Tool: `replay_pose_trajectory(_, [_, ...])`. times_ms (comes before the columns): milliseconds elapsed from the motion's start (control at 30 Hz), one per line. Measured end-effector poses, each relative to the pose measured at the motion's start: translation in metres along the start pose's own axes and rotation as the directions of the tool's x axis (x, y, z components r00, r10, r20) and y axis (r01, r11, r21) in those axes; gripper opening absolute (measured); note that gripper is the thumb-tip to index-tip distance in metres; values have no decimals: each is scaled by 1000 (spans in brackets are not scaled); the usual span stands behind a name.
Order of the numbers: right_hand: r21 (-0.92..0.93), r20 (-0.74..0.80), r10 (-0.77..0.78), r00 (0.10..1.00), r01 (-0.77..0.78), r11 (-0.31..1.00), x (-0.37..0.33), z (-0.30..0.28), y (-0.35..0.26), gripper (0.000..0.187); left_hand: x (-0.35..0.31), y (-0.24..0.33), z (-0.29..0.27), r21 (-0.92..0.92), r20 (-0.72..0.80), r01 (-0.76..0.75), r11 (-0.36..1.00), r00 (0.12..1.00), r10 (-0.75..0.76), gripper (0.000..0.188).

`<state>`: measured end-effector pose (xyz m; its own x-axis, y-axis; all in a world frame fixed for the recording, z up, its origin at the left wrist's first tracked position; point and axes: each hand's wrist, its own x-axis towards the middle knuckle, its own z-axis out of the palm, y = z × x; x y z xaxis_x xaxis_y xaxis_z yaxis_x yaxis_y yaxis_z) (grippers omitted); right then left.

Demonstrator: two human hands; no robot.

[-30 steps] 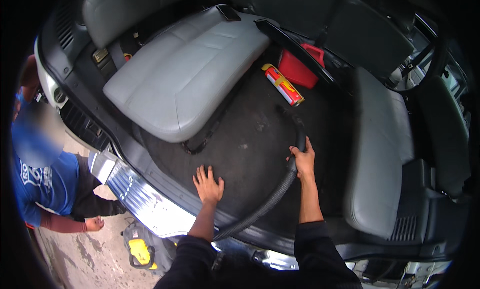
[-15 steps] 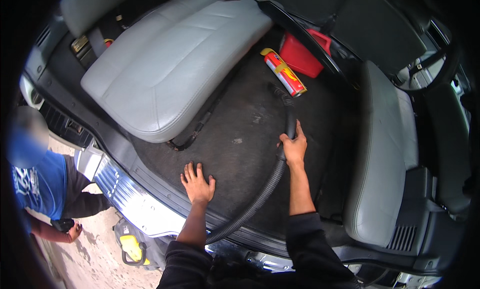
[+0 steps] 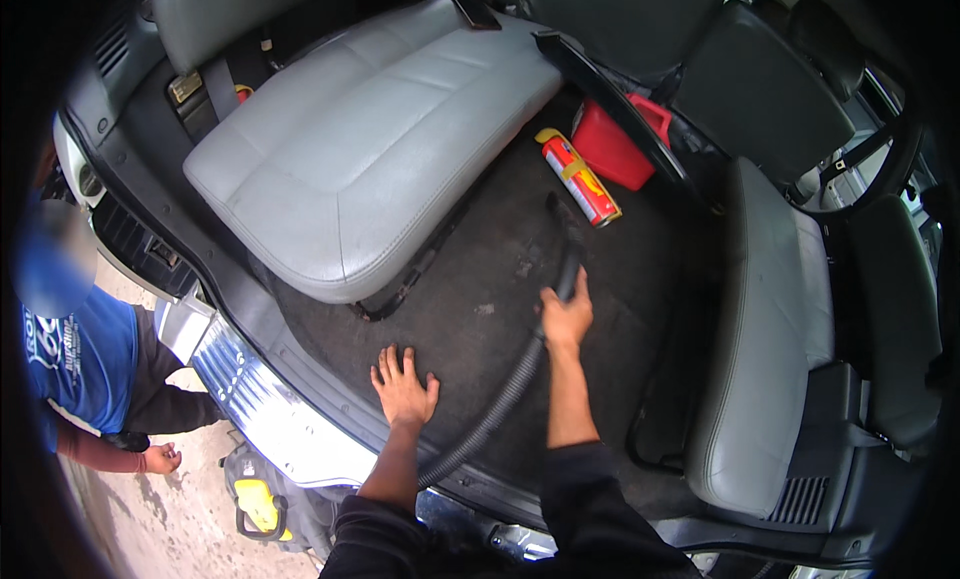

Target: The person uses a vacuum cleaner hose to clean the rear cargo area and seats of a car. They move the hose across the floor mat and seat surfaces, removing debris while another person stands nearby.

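Head view shows our right hand has pushed the hose farther up the carpet than a second ago, so its nozzle now lies just short of the can; we judge the vacuuming has reached that patch. Its grip is closed around the hose, arm stretched forward. Our left hand stays flat, fingers spread, on the carpet beside the hose, below the folded seat.

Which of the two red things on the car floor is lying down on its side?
The red and yellow spray can lies on its side on the dark carpet. The plain red canister behind it stands upright.
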<state>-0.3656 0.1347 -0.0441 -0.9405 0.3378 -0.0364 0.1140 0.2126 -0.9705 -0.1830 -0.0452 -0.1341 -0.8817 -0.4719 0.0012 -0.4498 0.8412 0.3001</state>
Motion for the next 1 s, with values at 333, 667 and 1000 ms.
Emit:
replay_pose_trajectory(333, [133,65,-11,998,2,991,11,-37,-2,71,2,2,0,19,50,24,1000,998,-25,64])
replay_pose_trajectory(667, [-145,290,-220,931,270,952,32,25,-22,83,0,0,1,17,-8,-2,1000,1000,2,62])
replay_pose_trajectory(1000, [-146,154,-297,942,319,937,57,49,-1,82,2,1,-2,21,52,29,999,998,-30,62])
